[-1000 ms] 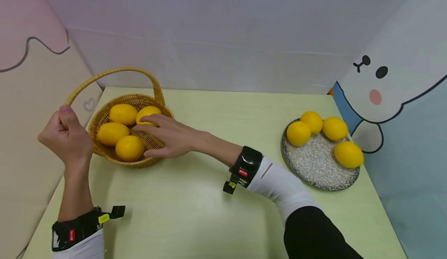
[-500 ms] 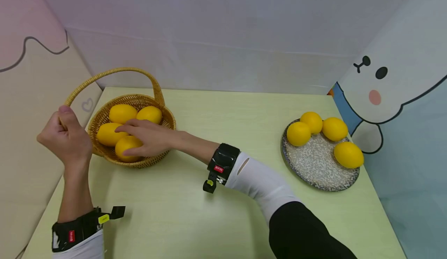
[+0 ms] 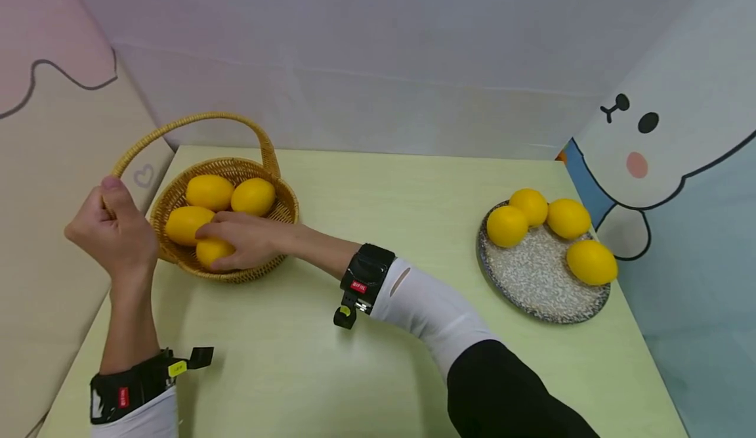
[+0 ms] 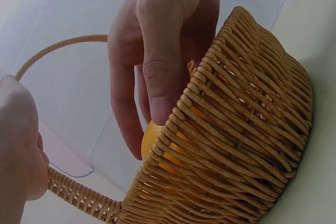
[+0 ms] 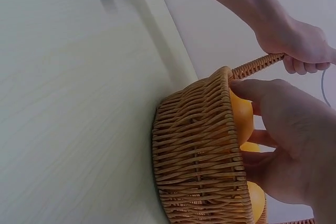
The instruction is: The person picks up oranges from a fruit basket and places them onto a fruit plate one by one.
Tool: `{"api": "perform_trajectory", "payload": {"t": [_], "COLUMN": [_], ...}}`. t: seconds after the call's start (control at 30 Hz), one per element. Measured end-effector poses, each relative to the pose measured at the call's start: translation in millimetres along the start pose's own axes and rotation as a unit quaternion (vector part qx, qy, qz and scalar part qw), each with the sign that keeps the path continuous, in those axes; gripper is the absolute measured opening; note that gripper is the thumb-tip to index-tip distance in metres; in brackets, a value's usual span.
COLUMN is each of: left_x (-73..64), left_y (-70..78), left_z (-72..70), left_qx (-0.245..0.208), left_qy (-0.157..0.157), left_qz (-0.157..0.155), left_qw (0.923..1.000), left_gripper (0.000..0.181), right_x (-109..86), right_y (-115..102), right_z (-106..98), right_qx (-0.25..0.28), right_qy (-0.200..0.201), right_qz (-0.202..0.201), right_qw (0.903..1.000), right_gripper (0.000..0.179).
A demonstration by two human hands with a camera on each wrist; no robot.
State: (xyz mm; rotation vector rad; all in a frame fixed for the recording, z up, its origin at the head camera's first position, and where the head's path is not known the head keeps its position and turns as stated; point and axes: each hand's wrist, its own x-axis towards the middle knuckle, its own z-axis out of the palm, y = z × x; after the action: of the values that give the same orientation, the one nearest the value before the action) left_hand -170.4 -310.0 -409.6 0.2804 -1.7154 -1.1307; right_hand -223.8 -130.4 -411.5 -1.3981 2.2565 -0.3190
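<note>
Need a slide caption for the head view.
Left grip on arched handle of golden wicker basket, right grip on yellow oval lemon inside.

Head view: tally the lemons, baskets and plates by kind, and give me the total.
Basket: 1
Plate: 1
Lemons: 8 (4 in the basket, 4 on the plate)
Total: 10

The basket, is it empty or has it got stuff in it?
Not empty: in the head view, four yellow fruits show inside the basket.
</note>
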Motion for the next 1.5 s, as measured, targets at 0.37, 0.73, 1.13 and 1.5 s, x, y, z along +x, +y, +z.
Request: {"api": "perform_trajectory", "payload": {"t": [0.37,0.73,1.13,1.5], "left_x": [-1.3,-0.6,2.2,-2.1], "left_y": [4.5,3.7,-11.7,6.6], "left_z": [-0.5,0.2,-1.8,-0.8], "left_qx": [-0.007,0.003,0.029,0.011], "left_qy": [0.000,-0.005,-0.005,-0.001], "left_qz": [-0.001,0.001,0.003,-0.001], "left_qw": [1.0000,1.0000,0.9996,0.9999], "left_gripper": [0.057,0.057,0.057,0.057], "right_x": [11.7,12.3,-0.2,-31.5], "right_y": [2,1,7,18], "right_z": [4,3,-11,-17], "right_qx": [-0.020,-0.015,0.008,0.073], "right_qy": [0.002,0.003,0.031,0.157], "right_qz": [-0.012,-0.003,0.000,-0.025], "right_qw": [0.9997,0.9999,0.9995,0.9846], "right_gripper": [0.068,0.067,0.067,0.066]}}
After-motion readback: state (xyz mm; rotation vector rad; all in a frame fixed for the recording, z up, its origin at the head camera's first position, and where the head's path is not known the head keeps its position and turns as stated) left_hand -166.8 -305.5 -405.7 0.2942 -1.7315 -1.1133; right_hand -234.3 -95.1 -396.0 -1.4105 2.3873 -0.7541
